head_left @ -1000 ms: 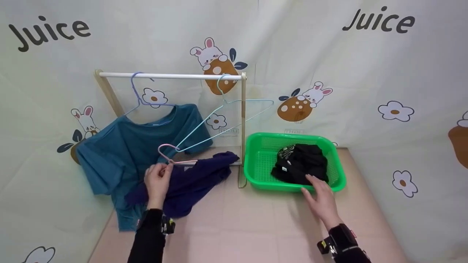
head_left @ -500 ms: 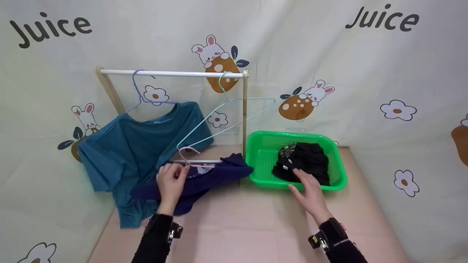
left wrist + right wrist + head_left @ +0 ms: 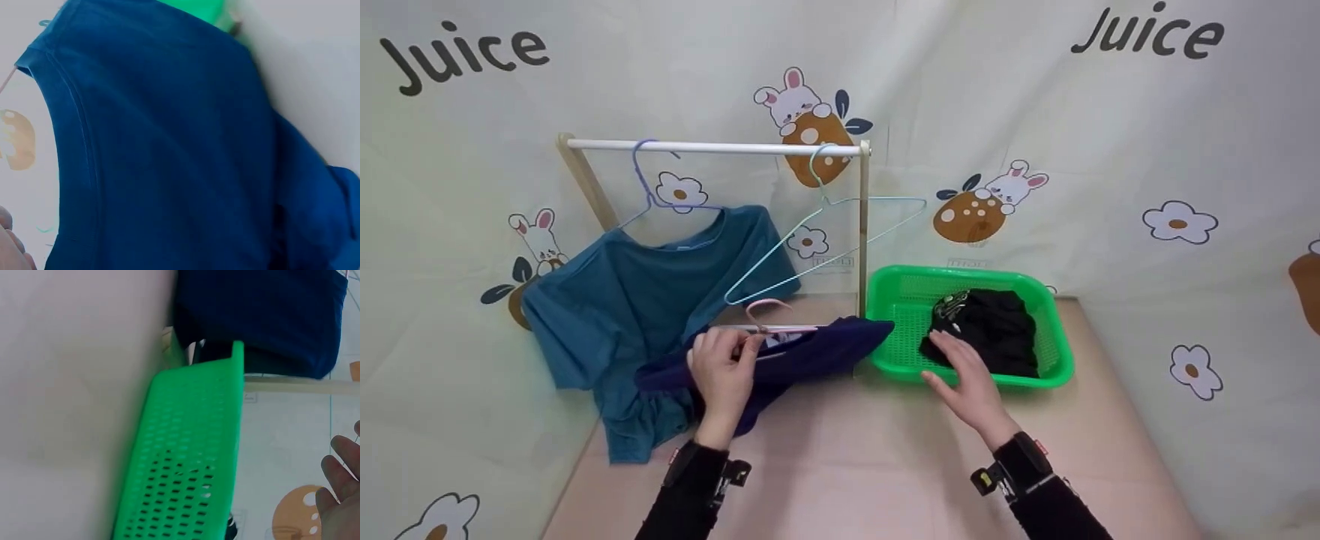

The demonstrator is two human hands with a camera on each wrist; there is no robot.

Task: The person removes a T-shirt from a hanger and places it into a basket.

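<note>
My left hand (image 3: 725,371) pinches a pink hanger (image 3: 765,304) just below its hook. A navy shirt (image 3: 817,354) hangs spread on that hanger, its neckline around the hanger's neck; the shirt (image 3: 163,140) fills most of the left wrist view. Relaxed and holding nothing, my right hand (image 3: 969,386) hovers by the near rim of the green basket (image 3: 915,271), fingers spread. In the right wrist view its fingers (image 3: 340,478) show at the right edge, beside the basket (image 3: 180,467). A bundled black garment (image 3: 997,330) lies inside the basket.
A rack with a white rail (image 3: 712,147) stands at the back. On it hang a teal shirt (image 3: 660,292) on a purple hanger (image 3: 643,180) and a bare light-blue hanger (image 3: 780,251). A printed curtain (image 3: 1080,150) encloses the pinkish table (image 3: 885,465).
My left hand has moved right, carrying the pink hanger and navy shirt, which now reaches the basket's left side. My right hand has shifted left along the basket's near rim.
</note>
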